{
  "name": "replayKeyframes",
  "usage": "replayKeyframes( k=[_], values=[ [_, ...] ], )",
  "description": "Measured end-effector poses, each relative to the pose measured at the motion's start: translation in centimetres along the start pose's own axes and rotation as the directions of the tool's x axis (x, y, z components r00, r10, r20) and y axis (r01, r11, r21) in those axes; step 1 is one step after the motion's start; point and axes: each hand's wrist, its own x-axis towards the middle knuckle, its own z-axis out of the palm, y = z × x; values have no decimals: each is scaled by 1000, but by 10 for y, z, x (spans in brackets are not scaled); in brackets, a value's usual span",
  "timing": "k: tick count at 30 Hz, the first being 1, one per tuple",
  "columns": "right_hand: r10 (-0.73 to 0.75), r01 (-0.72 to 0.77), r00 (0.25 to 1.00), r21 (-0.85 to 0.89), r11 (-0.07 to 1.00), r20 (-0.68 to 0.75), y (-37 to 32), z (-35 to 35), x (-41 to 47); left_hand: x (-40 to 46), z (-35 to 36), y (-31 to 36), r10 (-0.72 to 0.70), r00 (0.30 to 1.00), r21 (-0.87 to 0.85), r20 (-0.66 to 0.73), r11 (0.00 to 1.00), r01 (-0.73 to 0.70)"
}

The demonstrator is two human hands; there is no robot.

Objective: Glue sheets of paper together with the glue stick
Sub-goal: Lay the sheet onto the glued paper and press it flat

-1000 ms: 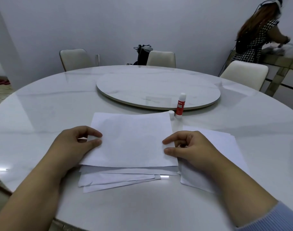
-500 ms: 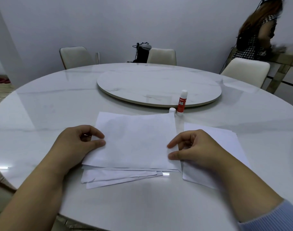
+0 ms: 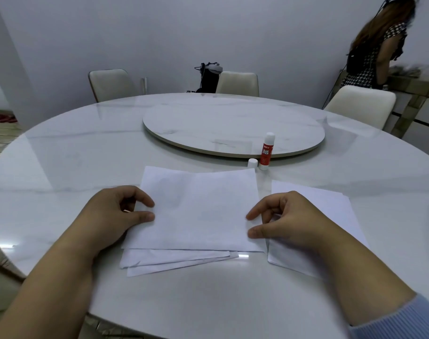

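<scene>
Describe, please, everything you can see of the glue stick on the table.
The glue stick stands upright on the white marble table, just in front of the turntable's rim and beyond the top sheet's far right corner. Its tube is red with white lettering; the upper part is white. A small white cap sits on the table to its left, apparently apart. Neither hand touches it.

Both forearms are reaching forward, palms down. The left hand (image 3: 111, 216) and right hand (image 3: 289, 218) are curling loosely, thumb and forefinger apart and pointing inward; the remaining fingers, tucked under, are apparently bent. A ribbed sleeve is covering the right forearm.
</scene>
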Motion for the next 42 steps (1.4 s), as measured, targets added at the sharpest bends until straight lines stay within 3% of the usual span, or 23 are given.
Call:
replayKeyframes(
  k=[15,21,24,26,28,30,32,36,42],
  values=[
    [14,-17,999,-68,998,-39,3,2,0,-2,4,1,50,999,188,2,981,-49],
    [-19,-1,997,-247,969,-79,4,1,-1,6,-3,-2,13,990,420,143,905,-73],
    [-58,36,966,-90,995,-252,-4,3,0,14,1,14,118,993,426,7,898,-110],
    [-137,89,919,-141,986,-371,-14,12,8,17,16,29,261,958,361,-116,910,-204],
    [-176,73,951,-369,927,-254,-21,26,22,15,40,42,292,956,399,-6,878,-266],
    [-120,54,989,-553,831,-83,-21,47,35,11,65,40,202,967,509,157,822,-255],
    [-45,24,999,-652,757,-16,-15,61,42,9,76,31,88,965,611,246,759,-225],
    [18,-17,1000,-713,701,-7,-9,65,43,9,71,22,5,951,661,309,718,-218],
    [55,-80,997,-707,703,-58,-9,66,40,8,65,19,-18,959,670,284,720,-184]
  ],
)
